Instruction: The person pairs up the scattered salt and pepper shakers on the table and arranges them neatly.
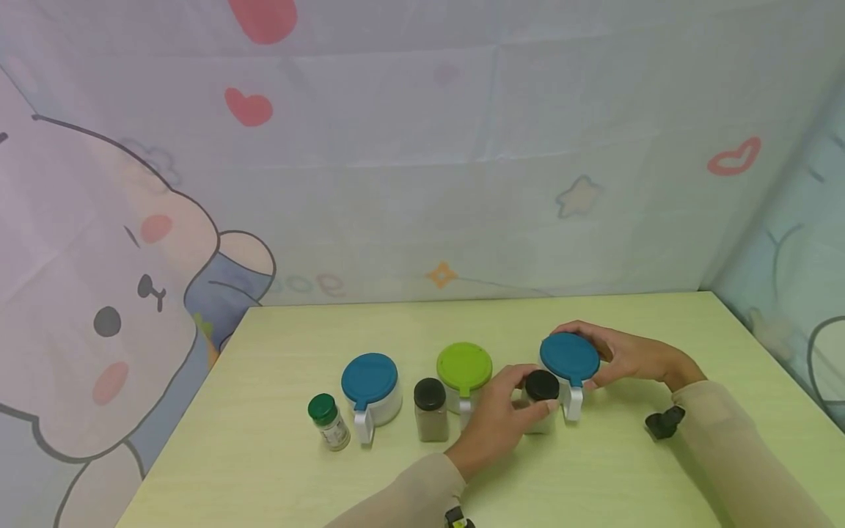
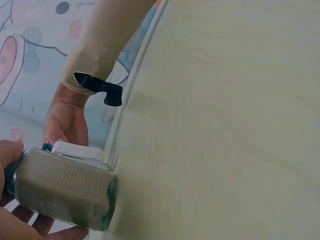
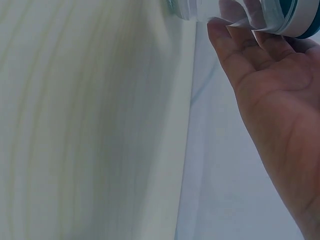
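My left hand (image 1: 491, 425) grips a square spice jar (image 1: 543, 386) with a black lid, thumb on the near side and fingers behind. The left wrist view shows this jar (image 2: 65, 190) up close, its powdery brown contents behind faint print. To its right, my right hand (image 1: 634, 357) holds a round seasoning jar (image 1: 569, 357) with a blue lid and a white handle pointing toward me. In the right wrist view, fingers (image 3: 245, 47) curve along the clear wall of that jar (image 3: 260, 12). The two held jars stand side by side, overlapping in the head view.
Left of my hands stand a green-lidded seasoning jar (image 1: 464, 364), partly behind my left hand, another black-lidded spice jar (image 1: 431, 411), another blue-lidded seasoning jar (image 1: 370, 381) and a small green-capped shaker (image 1: 328, 422). A printed cloth (image 1: 409, 147) hangs behind the pale yellow table (image 1: 264, 469).
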A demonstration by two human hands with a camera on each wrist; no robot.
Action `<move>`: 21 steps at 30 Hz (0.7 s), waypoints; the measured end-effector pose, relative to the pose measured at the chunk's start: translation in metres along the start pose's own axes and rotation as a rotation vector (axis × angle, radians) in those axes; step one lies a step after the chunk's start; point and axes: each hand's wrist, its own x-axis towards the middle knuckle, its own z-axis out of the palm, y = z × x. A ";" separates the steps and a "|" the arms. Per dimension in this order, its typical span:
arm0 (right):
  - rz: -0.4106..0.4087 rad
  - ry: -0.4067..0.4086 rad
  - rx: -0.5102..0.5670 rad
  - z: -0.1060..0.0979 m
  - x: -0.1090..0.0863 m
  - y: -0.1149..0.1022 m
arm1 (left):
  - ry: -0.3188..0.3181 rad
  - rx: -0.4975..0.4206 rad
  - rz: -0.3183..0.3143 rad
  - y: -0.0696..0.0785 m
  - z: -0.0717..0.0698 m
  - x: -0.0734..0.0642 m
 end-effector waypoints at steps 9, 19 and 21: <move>-0.011 -0.007 0.006 0.000 0.001 0.000 | 0.005 0.007 0.001 -0.001 0.000 0.001; -0.031 -0.009 -0.025 -0.001 0.002 0.001 | 0.018 0.002 0.001 0.001 0.001 0.001; -0.030 -0.009 -0.023 0.000 0.002 0.000 | 0.019 0.007 0.001 0.001 0.001 0.001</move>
